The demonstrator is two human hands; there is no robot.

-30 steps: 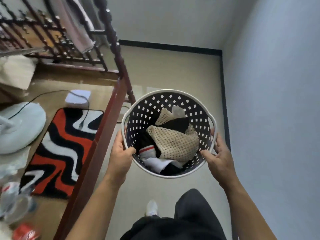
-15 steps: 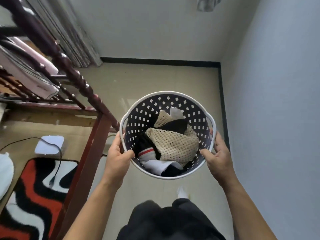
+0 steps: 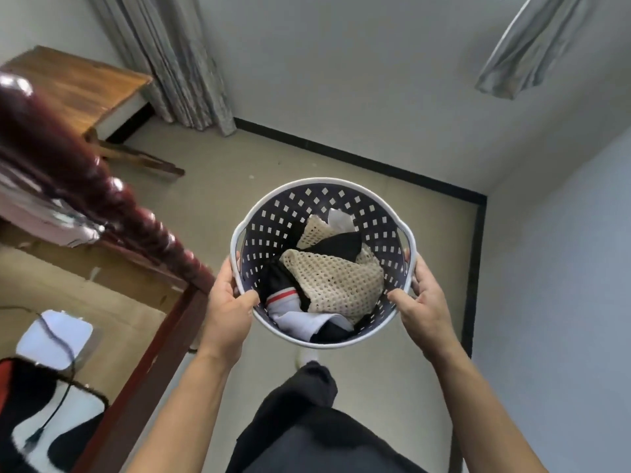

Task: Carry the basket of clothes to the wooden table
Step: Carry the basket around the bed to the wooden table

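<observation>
A round dark basket [image 3: 307, 199] with a white rim and square holes hangs in front of me above the floor. Inside lie clothes [image 3: 333, 283]: a cream mesh piece, black fabric and a white garment with a red stripe. My left hand [image 3: 229, 307] grips the rim on the near left, thumb inside. My right hand [image 3: 423, 302] grips the rim on the near right. The wooden table [image 3: 75, 81] stands at the far left by the wall, well apart from the basket.
A dark red turned bedpost and bed frame [image 3: 112, 203] run close along my left. Grey curtains [image 3: 177, 63] hang beside the table. A white box with a cable [image 3: 54, 339] and a patterned rug [image 3: 41, 421] lie at lower left. A wall stands on my right.
I have walked forward with the basket held the same way. The view has turned up and left, bringing the wooden table and curtains into sight; the rug has slid toward the lower left corner.
</observation>
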